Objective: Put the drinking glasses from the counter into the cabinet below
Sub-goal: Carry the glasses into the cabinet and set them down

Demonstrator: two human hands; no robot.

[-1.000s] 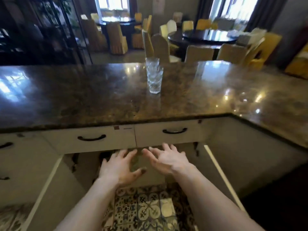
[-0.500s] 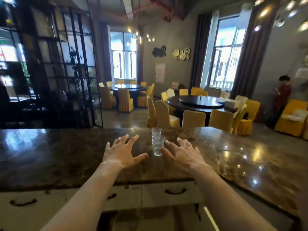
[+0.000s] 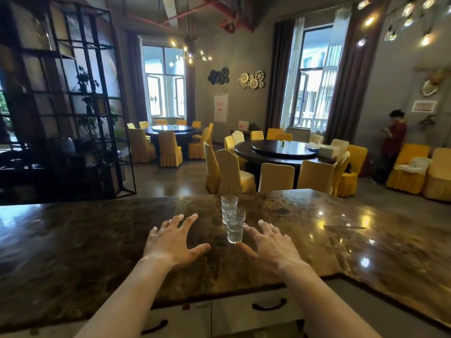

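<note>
Two clear drinking glasses stand one behind the other on the dark marble counter: the near glass and the far glass. My left hand hovers over the counter just left of the near glass, fingers spread, holding nothing. My right hand is just right of that glass, fingers spread, its thumb close to the glass base; I cannot tell if it touches. The cabinet below is out of sight; only the drawer fronts under the counter edge show.
The counter turns a corner toward me on the right. Beyond it lies a dining room with round tables and yellow-covered chairs. A black metal shelf stands at the left. A person stands at the far right wall.
One second ago both hands were low, in front of the open cabinet. They have risen to the counter top and now flank the near glass, closer than half a second ago.
</note>
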